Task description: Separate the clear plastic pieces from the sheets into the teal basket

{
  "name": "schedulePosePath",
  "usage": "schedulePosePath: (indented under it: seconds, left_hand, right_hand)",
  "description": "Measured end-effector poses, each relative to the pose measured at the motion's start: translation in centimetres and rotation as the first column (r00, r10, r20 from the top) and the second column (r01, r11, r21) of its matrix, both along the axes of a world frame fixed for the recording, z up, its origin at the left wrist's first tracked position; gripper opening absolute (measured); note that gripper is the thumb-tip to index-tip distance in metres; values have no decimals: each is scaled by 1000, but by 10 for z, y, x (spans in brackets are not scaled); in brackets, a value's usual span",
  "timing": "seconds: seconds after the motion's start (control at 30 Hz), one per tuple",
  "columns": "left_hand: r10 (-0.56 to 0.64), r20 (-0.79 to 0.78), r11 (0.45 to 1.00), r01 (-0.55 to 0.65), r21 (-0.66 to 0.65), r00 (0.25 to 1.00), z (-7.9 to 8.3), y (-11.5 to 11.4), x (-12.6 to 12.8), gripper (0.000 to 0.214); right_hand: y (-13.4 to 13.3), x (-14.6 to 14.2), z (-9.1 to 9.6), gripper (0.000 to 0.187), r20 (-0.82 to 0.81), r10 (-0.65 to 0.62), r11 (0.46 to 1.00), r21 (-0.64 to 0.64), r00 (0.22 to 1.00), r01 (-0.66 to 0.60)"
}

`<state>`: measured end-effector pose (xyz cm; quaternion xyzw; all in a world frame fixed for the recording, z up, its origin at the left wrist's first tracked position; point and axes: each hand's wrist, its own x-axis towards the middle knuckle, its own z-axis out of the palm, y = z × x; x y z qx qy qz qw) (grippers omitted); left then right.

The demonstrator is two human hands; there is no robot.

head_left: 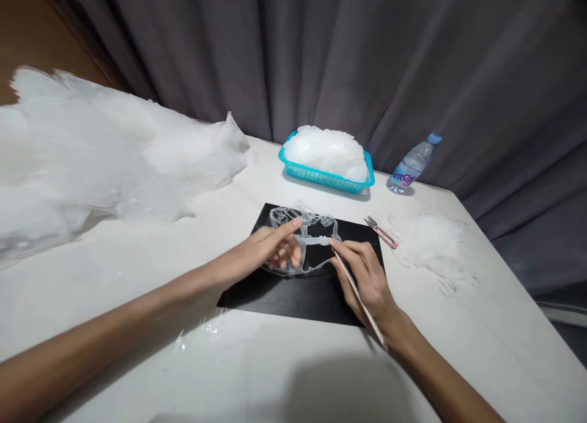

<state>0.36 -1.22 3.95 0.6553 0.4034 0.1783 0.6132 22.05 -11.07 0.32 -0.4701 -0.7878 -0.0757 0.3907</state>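
Note:
A clear, frilly-edged sheet of soft translucent material (316, 241) with cut-out openings lies over a black mat (293, 297). My left hand (279, 246) is at its left side, thumb stretched out and fingers loosely curled apart from it, slightly blurred. Whether those fingers touch the sheet is hard to see. Between the thumb and fingers of my right hand (364, 279) is a slim white stick-like tool (360, 297), slanting back toward the wrist. Its tip is by a narrow strip of the sheet and is partly hidden by my fingertips.
Behind the mat stands a turquoise basket (328, 180) heaped with white translucent pieces. Pink-handled thread snips (381, 232) rest at the mat's right edge, beside a pile of clear scraps (433, 242). A water bottle (410, 166) stands back right; a large whitish plastic heap (110, 157) covers the left.

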Motion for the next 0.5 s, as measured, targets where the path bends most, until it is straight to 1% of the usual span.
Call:
schedulePosePath:
  seconds: [0.03, 0.07, 0.1, 0.17, 0.2, 0.23, 0.27, 0.33, 0.4, 0.43, 0.5]
  left_hand:
    - [-62, 21, 987, 64, -146, 998, -2, 0, 2, 72]
    - [-90, 62, 960, 104, -261, 994, -4, -1, 3, 70]
    - [-76, 116, 937, 111, -331, 990, -5, -3, 5, 63]
    - [10, 228, 922, 79, -378, 974, -8, -7, 8, 42]
    - [52, 272, 917, 62, -393, 961, -9, -9, 9, 35]
    - [86, 305, 912, 49, -408, 948, -10, -11, 10, 31]
    - [113, 326, 907, 37, -420, 939, -11, -12, 11, 29]
    - [155, 338, 894, 13, -448, 928, -12, -12, 11, 31]
    - [199, 340, 881, -16, -473, 919, -14, -13, 11, 32]
    - [218, 342, 876, -29, -482, 914, -15, -13, 11, 32]
    - [248, 355, 867, -43, -496, 901, -16, -14, 12, 31]
  right_hand:
    - [0, 0, -1, 57, 14, 25, 1000, 7, 1000, -25]
    - [1, -1, -2, 57, 28, 64, 998, 9, 998, -65]
    - [0, -1, -2, 56, 34, 114, 994, -4, 993, -114]
    - [-3, 1, 1, 53, -8, 194, 978, -73, 981, -194]
    - [-5, 3, 3, 50, -54, 200, 972, -114, 978, -205]
    - [-8, 7, 7, 47, -106, 175, 970, -149, 979, -190]
    - [-10, 10, 10, 44, -156, 123, 974, -172, 980, -150]
    - [-11, 18, 15, 40, -222, -11, 985, -172, 975, -28]
    - [-9, 24, 15, 41, -255, -123, 983, -164, 959, 82]
    - [-8, 25, 14, 41, -268, -160, 979, -167, 950, 117]
    - [-3, 24, 10, 41, -283, -189, 971, -194, 940, 137]
